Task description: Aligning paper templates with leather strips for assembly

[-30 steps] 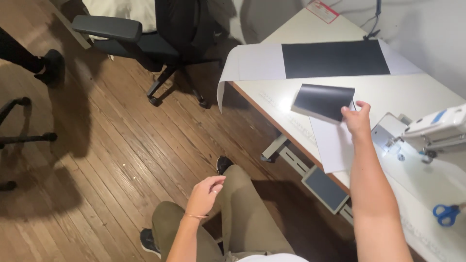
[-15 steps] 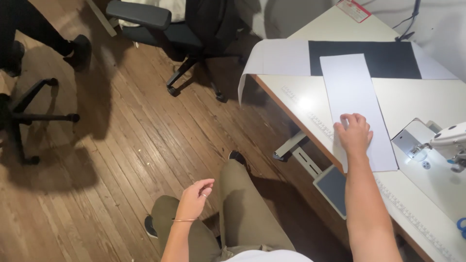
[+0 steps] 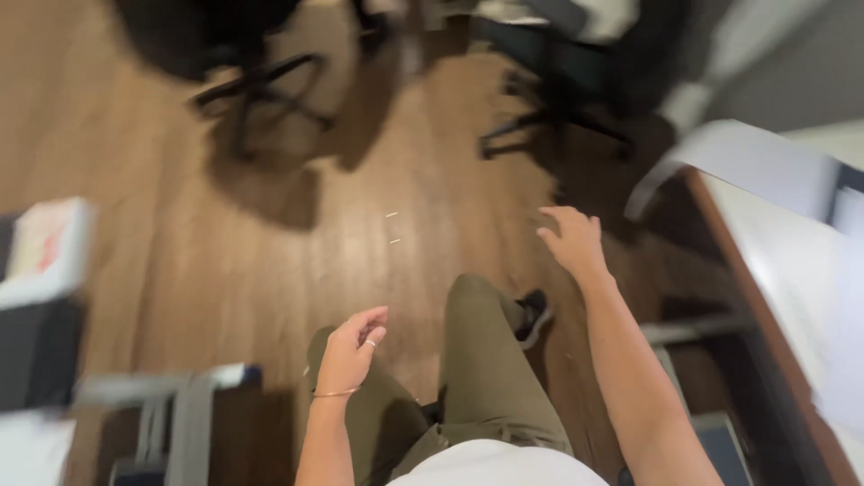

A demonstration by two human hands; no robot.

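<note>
Your left hand [image 3: 349,346] hangs over your left thigh, fingers loosely curled and apart, holding nothing. A thin bracelet [image 3: 335,392] circles its wrist. It touches no object; the nearest thing is the trouser leg [image 3: 481,360] below it.

Your right hand [image 3: 573,241] is raised over the wooden floor [image 3: 270,261], fingers spread apart, also empty. It is clear of the surface [image 3: 792,270], well short of its near edge.

The thing nearest that hand is the white sheet [image 3: 747,162] draped over the near left corner of the surface, part of it hanging past the edge. The frame is blurred, so you cannot tell whether it is paper or fabric.

Handling judgement:
- Weight: expect it to be light.
- Stiffness: the overhang curves rather than drooping straight down, which suggests a thin but slightly stiff sheet. It will likely flex and crease if you pinch it hard.
- Grip point: take the overhanging edge at the corner, thumb above and fingers below.
- Slip: a smooth sheet may slide off the surface if you pull on one corner only.

Office chairs [image 3: 261,72] stand blurred across the floor at the far left.
</note>
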